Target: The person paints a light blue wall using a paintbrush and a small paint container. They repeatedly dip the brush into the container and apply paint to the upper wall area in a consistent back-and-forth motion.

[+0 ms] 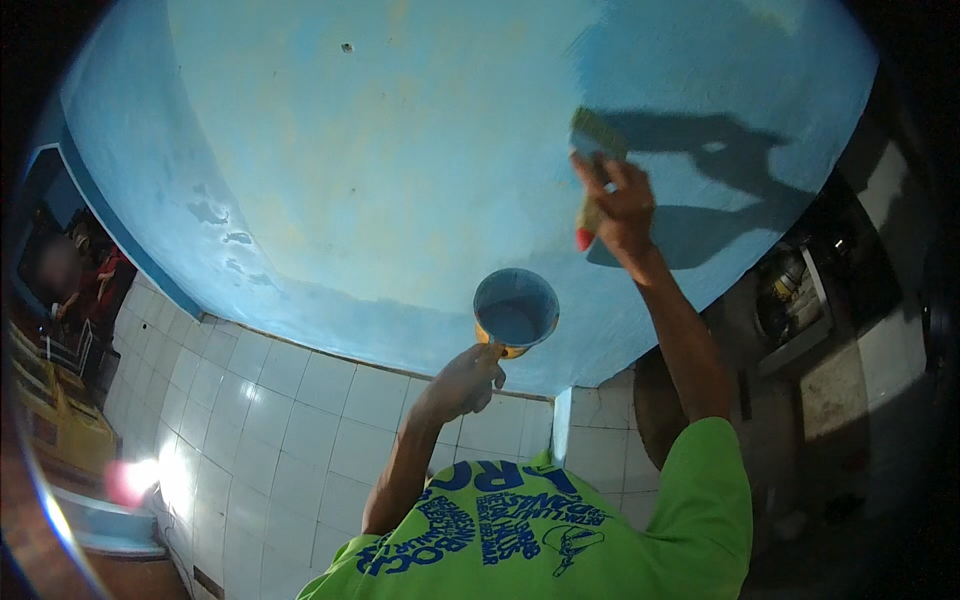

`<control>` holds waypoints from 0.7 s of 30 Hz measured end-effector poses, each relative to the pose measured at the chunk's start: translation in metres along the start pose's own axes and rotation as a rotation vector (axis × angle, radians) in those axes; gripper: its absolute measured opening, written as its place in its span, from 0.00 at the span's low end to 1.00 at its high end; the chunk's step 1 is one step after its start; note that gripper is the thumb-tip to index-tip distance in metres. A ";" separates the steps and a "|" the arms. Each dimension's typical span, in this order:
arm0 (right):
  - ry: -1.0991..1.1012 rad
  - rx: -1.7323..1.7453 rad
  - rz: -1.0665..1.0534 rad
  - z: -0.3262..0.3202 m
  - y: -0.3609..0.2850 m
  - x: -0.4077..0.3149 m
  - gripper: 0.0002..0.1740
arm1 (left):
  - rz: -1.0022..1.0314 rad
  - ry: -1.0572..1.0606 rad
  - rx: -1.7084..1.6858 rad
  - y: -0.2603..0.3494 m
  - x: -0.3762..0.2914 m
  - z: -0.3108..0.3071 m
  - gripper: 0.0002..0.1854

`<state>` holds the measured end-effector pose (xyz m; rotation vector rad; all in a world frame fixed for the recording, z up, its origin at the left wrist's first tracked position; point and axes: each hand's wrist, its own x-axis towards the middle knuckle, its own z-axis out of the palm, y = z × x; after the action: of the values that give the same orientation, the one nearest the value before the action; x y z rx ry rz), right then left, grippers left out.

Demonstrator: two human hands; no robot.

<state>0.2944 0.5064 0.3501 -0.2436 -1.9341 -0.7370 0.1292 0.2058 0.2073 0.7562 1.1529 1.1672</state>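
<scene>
A plastic dipper (517, 289) with blue paint inside hangs in front of the wall, its handle gripped by my left hand (466, 380). Higher and to the right, my right hand (622, 199) holds a wide paintbrush (598, 133) with a red-tipped handle. The bristles point up and look close to the wall; whether they touch it I cannot tell. Darker blue paint covers the wall (322, 150) at the upper right, while its middle is paler, with yellowish patches. Shadows of my arm, the brush and the dipper fall on the wall to the right.
White floor tiles (281, 420) run along the wall's foot. A bright lamp (142, 474) shines at the lower left, with a cord on the floor near it. At the far left a person in red (109, 274) is beyond a blue-edged opening. Dark surroundings lie right of the wall's edge.
</scene>
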 end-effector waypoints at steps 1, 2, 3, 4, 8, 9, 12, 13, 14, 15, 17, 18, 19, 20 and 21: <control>-0.096 0.027 -0.028 0.004 -0.012 -0.017 0.30 | 0.025 -0.003 -0.006 -0.001 -0.001 -0.001 0.24; -0.136 0.146 0.011 0.005 -0.021 -0.030 0.31 | 0.050 -0.006 -0.012 -0.001 -0.001 -0.001 0.23; -0.173 0.269 0.043 0.007 -0.027 -0.037 0.32 | 0.080 -0.006 -0.022 0.001 0.001 0.001 0.23; -0.224 0.398 0.075 0.006 -0.035 -0.048 0.34 | 0.071 0.062 0.012 0.009 -0.004 0.011 0.17; -0.277 0.927 0.365 -0.021 -0.049 -0.027 0.20 | 0.153 0.012 -0.064 0.007 -0.005 0.011 0.20; -0.367 1.088 0.516 -0.039 -0.056 -0.012 0.19 | 0.165 0.019 -0.073 0.005 -0.009 0.010 0.21; -0.587 1.213 0.471 -0.059 -0.073 -0.003 0.18 | 0.186 0.014 -0.072 0.006 -0.015 0.014 0.25; -0.663 1.211 0.400 -0.057 -0.078 -0.006 0.18 | 0.175 0.023 -0.057 0.006 -0.016 0.015 0.25; -0.617 1.182 0.305 -0.049 -0.089 -0.014 0.17 | 0.165 0.033 -0.043 0.005 -0.018 0.016 0.25; -0.670 1.132 0.327 -0.037 -0.103 -0.020 0.16 | 0.156 0.036 -0.021 0.003 -0.016 0.005 0.25; -0.778 1.030 0.364 -0.014 -0.129 -0.033 0.15 | 0.133 0.026 -0.021 -0.002 -0.015 -0.013 0.25; -0.688 1.022 0.293 -0.002 -0.133 -0.042 0.15 | 0.129 0.033 -0.023 -0.004 -0.016 -0.012 0.25; -0.726 1.056 0.342 0.007 -0.134 -0.050 0.15 | 0.118 0.028 -0.031 -0.007 -0.016 -0.011 0.25; -0.763 1.088 0.392 0.014 -0.135 -0.058 0.16 | 0.109 0.022 -0.039 -0.011 -0.016 -0.010 0.25; -0.796 1.120 0.438 0.021 -0.136 -0.061 0.16 | 0.103 0.018 -0.043 -0.012 -0.017 -0.009 0.25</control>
<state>0.2434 0.4197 0.2381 -0.2484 -2.5777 0.8934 0.1242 0.1853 0.1991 0.7812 1.1114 1.2836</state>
